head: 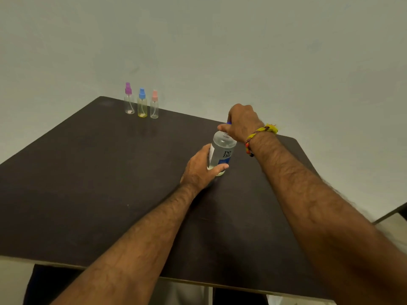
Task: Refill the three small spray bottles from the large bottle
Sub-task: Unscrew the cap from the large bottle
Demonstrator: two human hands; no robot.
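A large clear bottle (222,150) with a blue-and-white label stands on the dark table (110,183). My left hand (200,170) grips its lower body. My right hand (241,122) is just above the bottle's neck with its fingers curled round a blue cap (229,123), of which only an edge shows. The neck looks uncovered. Three small clear spray bottles stand in a row at the table's far left corner: one with a purple top (129,99), one with a blue top (142,103) and one with a pink top (154,105).
The table's far edge meets a pale wall (220,51). Its right edge runs just past my right forearm, and another dark surface (396,211) shows at the right border. The near edge is at the bottom of the view.
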